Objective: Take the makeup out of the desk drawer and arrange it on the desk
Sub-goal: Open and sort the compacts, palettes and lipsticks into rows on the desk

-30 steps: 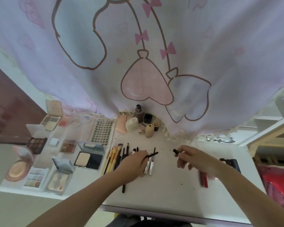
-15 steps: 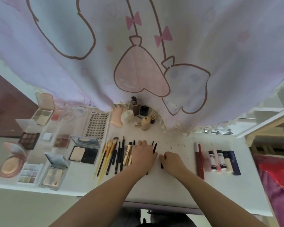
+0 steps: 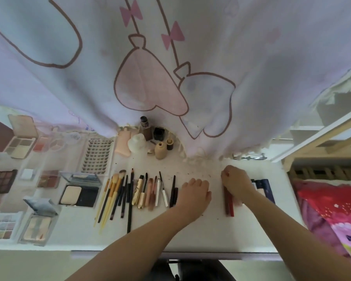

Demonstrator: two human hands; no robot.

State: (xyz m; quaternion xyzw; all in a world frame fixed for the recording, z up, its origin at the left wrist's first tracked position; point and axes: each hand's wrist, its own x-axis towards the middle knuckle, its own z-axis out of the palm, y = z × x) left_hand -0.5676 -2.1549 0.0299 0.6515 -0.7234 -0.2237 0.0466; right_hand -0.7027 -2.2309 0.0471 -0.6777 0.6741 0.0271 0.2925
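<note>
1. Resting palm-down on the white surface (image 3: 190, 236), the left hand (image 3: 195, 192) sits just right of a row of brushes and pencils; its fingers look curled under a bit, holding nothing I can see.
2. Right hand (image 3: 236, 182) is over the top ends of the red sticks (image 3: 229, 203). Its fingers are bent down & seem to pinch at them, but can't tell for sure if they grip.
3. Dark blue tubes (image 3: 265, 188) lie just right of that hand, partly hidden by the wrist.
4. Row of tools, left to right: yellow brushes (image 3: 111, 197), thin black pencils (image 3: 130, 199), a gold tube (image 3: 139, 191), pinkish sticks (image 3: 152, 191), a silver tube (image 3: 164, 192), a black pen (image 3: 173, 189). They lie side by side, tips pointing to the back.
5. Left part of the surface has open makeup boxes: a black box w/ pale powder (image 3: 79, 194), a dark box of brown colors (image 3: 1, 180), a pale box w/ lid up (image 3: 20, 142), a box of small color squares (image 3: 3, 226), a clear box w/ peach powder (image 3: 38, 228).
6. A card of fake lashes (image 3: 96, 155) lies behind the black box.
7. At the back stand small bottles: a brown bottle (image 3: 145, 128), a white jar (image 3: 137, 142), a tan bottle (image 3: 161, 151), a pink flat tube (image 3: 123, 145).
8. A big curtain (image 3: 170, 57) w/ pink bows & a cartoon hangs behind, its hem touching the back of the surface.
9. A red and pink blanket (image 3: 332, 209) is at the right.
</note>
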